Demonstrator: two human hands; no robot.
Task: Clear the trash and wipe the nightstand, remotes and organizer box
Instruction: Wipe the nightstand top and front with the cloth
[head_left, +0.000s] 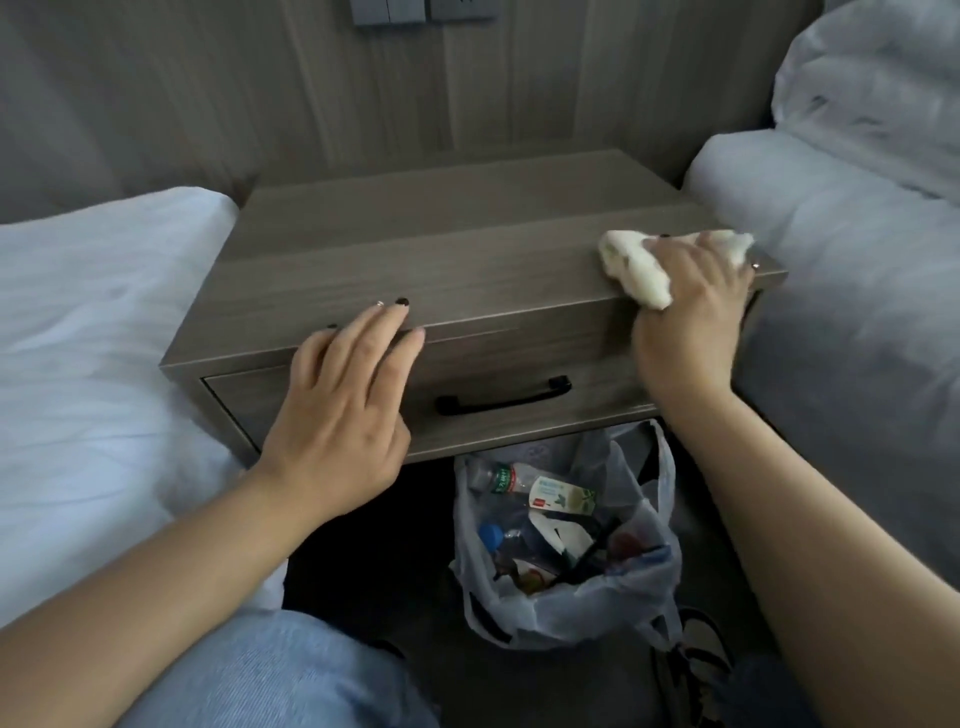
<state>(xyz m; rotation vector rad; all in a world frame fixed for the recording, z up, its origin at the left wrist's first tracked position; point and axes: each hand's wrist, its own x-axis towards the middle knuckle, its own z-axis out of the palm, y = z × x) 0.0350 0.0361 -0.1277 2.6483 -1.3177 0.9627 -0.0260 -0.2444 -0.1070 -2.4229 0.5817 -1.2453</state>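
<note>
Nightstand (467, 270) set between two beds, left hand (337, 410) laid on front edge, cloth (636, 270) pressed at right corner, trash bag (566, 587) placed below drawer.

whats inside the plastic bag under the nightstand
The plastic bag holds trash: a clear bottle with a green label, a blue-capped bottle, and a pale carton. Anything deeper is covered by these and the bag's folds.

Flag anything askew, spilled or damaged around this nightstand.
Nothing stands out. The nightstand top is bare, its drawer closed. The right hand holds a cloth at the front right corner; the trash bag stands below, contents inside.
</note>
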